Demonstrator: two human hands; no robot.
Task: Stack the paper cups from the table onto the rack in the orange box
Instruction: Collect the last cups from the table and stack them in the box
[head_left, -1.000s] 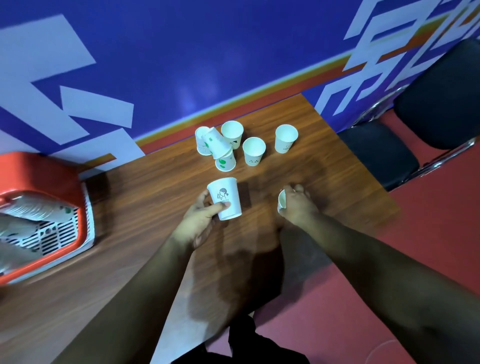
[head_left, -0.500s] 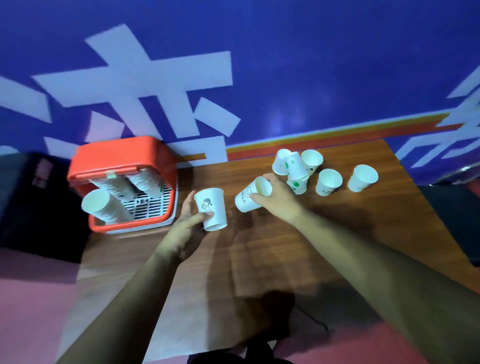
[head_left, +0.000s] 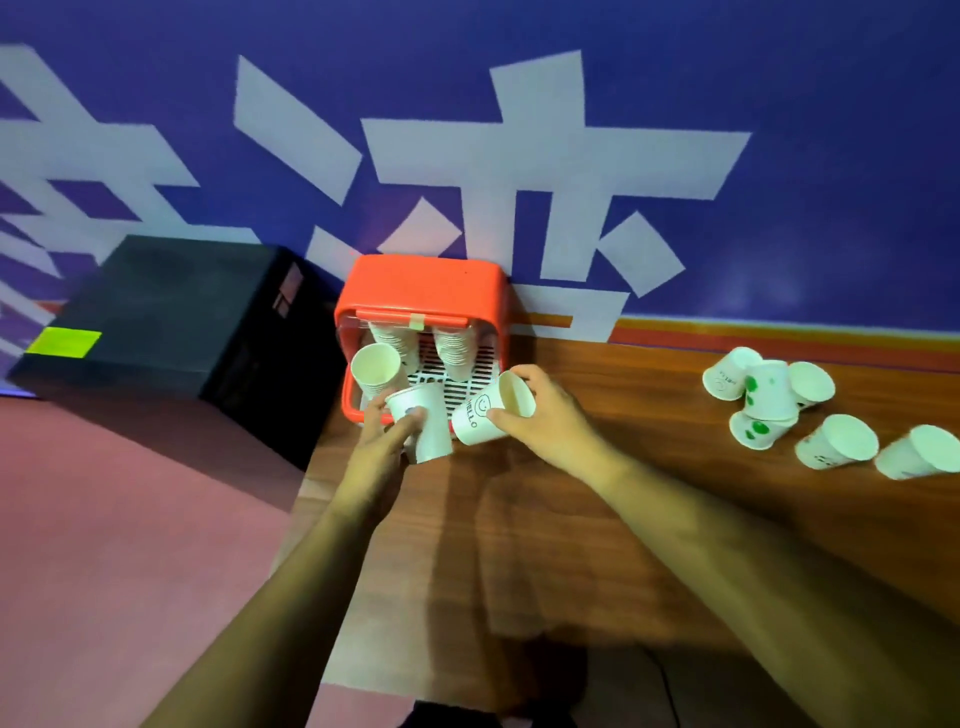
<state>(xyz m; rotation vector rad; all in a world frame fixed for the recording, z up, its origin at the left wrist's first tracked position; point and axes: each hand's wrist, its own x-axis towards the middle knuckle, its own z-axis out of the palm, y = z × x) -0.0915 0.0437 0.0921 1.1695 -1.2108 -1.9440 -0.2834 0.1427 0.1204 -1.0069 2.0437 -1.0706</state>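
left grip (head_left: 379, 441) wraps white cup (head_left: 423, 428) | right grip (head_left: 550, 415) pinches HELLO cup (head_left: 488, 413) | both at orange box (head_left: 421, 286) mouth | risk: crowded cups likely collide, toppling leaning stack (head_left: 375, 370)

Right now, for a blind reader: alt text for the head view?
The left hand holds one paper cup, the right hand a HELLO cup, before the orange box whose rack carries cup stacks. Loose cups sit on the table.

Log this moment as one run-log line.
left hand: holds cup at orange box front | right hand: holds HELLO cup, tilted | rack: cup stacks inside | table: loose cups at right
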